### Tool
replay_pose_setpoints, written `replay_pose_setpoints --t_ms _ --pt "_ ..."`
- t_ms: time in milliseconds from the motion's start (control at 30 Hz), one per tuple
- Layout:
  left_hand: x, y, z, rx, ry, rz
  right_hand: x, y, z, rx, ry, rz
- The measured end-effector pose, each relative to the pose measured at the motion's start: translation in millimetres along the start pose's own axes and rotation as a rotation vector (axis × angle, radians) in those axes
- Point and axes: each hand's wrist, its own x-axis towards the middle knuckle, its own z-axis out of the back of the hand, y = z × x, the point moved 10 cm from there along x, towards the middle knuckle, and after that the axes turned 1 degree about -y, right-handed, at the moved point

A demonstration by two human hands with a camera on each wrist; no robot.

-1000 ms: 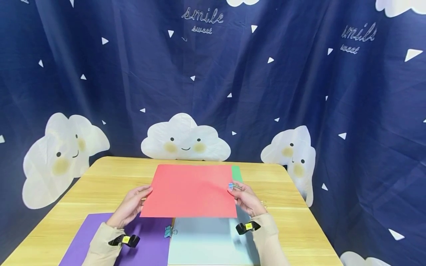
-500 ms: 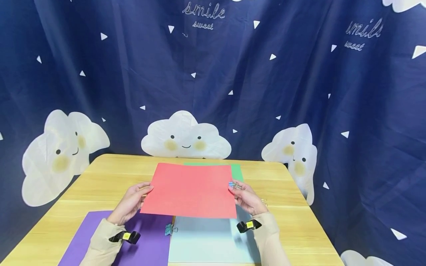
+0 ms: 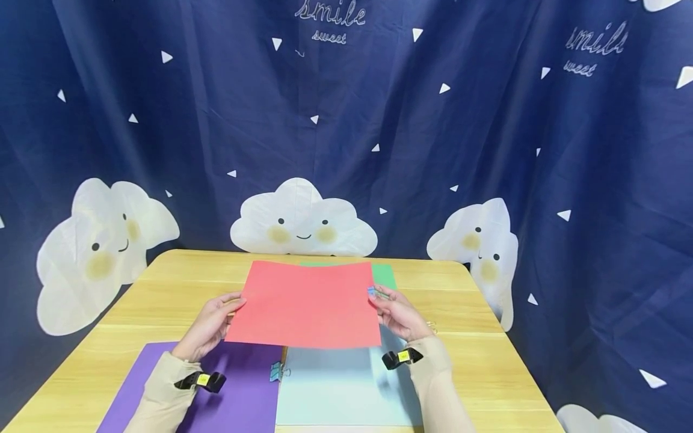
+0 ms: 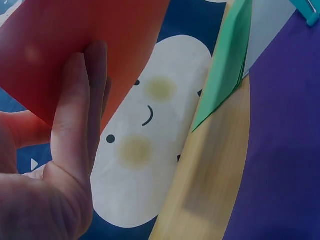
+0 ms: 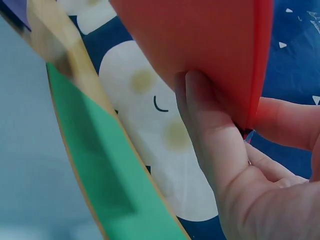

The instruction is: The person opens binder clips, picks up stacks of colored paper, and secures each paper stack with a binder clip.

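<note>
A red sheet of paper (image 3: 305, 304) hangs over the table, its top and bottom edges sagging slightly between my hands. My left hand (image 3: 213, 322) pinches its left edge; in the left wrist view straight fingers (image 4: 72, 115) lie against its underside. At the opposite edge my right hand (image 3: 400, 316) grips the sheet between thumb and fingers. A small blue binder clip (image 3: 371, 291) sits on that edge, right at the right fingertips. Below lie light blue paper (image 3: 346, 391) and purple paper (image 3: 238, 397), with a teal binder clip (image 3: 275, 371) where they meet.
Green paper (image 3: 384, 275) shows behind the red sheet, largely covered by it. Gold-coloured clips (image 3: 432, 326) lie beside my right wrist. The wooden table (image 3: 471, 385) ends at a dark blue curtain (image 3: 335, 150) printed with clouds.
Both hands have shifted slightly up and to the left with the red paper, whose top edge now bows downward. More of the light blue paper shows beneath. The head view has tilted a little.
</note>
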Motion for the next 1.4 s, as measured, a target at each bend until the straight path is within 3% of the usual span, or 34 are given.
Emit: replay_pose_setpoints --t_ms 367,800,1167,1400 --pt "1.9 -6.4 14.9 -0.047 0.023 -0.041 9.5 4 -11 0.009 -0.013 -0.041" --pt "7.1 -8.0 46.9 0.015 -0.022 -0.055 25.0 -4 -39 0.010 0.055 -0.104" --pt "13.6 -3.9 68.5 0.016 -0.062 0.018 45.0 -7 -65 0.029 0.089 -0.118" --pt "17.0 -4.4 83.0 0.049 -0.085 0.014 59.9 -9 -80 0.024 0.106 -0.113"
